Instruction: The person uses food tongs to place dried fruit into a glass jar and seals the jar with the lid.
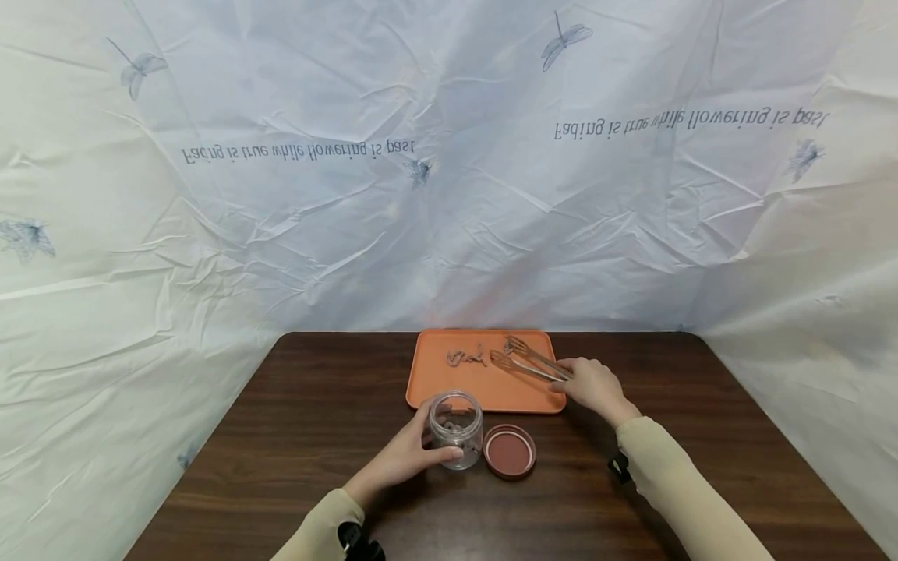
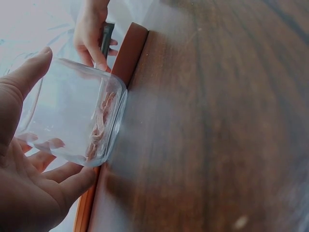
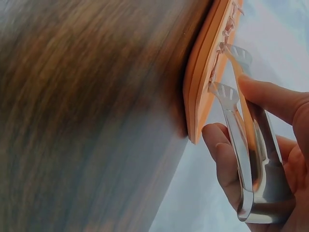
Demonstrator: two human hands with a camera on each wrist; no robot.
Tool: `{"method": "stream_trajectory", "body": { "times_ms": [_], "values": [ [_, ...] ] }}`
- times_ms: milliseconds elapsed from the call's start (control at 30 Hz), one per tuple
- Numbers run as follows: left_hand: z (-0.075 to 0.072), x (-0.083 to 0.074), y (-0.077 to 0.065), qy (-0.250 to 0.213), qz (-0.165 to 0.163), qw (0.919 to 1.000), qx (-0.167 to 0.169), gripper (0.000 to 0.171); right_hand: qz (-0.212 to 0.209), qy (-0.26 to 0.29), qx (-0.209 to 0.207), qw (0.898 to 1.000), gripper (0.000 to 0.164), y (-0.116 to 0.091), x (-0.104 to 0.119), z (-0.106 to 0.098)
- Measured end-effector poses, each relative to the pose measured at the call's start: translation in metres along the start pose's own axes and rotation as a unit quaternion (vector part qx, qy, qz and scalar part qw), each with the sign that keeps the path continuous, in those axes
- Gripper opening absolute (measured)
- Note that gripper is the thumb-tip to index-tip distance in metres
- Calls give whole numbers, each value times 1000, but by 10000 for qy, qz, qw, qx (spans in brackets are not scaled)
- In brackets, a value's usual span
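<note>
Pale pinkish strips [image 1: 459,358] lay curled on the orange tray [image 1: 519,396], mostly across its far half. The metal tongs [image 3: 263,145] reached in over the tray from its right side, their slotted ends parted and down by the strips; whether either end had caught one could not be told. The right hand [image 1: 595,386], at the tray's right edge, gripped the tongs, thumb against one arm and fingers against the other.

On the near side of the tray, toward its left half, stood the clear jar [image 1: 468,436], mouth up, with more strips at its bottom. The left hand [image 1: 407,452] held it from the left, thumb across the near side and fingers spread round the far one. The reddish lid [image 1: 510,452] lay just right of the jar, also nearer the person than the tray. Dark wood table [image 1: 596,506] spread around the tray, and a printed white sheet [image 1: 477,234] rose behind it.

A thin strip could slip between the slotted ends if they closed unevenly, or tangled strips could lift together. A strip caught by its end might drop short of the jar, onto the lid or table.
</note>
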State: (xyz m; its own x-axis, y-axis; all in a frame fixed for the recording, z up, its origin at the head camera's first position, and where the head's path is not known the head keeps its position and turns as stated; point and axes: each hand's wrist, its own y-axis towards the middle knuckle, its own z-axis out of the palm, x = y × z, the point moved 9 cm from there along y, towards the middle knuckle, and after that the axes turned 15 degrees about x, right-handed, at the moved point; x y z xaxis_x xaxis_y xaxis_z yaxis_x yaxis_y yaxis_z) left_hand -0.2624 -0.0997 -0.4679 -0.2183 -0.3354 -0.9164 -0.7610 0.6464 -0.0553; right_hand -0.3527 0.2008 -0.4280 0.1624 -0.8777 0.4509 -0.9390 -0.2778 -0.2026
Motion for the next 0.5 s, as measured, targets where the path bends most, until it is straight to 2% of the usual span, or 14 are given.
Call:
{"method": "stream_trajectory", "body": {
  "times_ms": [500],
  "values": [
    [0,1,1,81,37,10000,-34,94,-363,82,-155,9992,55,-8,0,-2]
  ]
}}
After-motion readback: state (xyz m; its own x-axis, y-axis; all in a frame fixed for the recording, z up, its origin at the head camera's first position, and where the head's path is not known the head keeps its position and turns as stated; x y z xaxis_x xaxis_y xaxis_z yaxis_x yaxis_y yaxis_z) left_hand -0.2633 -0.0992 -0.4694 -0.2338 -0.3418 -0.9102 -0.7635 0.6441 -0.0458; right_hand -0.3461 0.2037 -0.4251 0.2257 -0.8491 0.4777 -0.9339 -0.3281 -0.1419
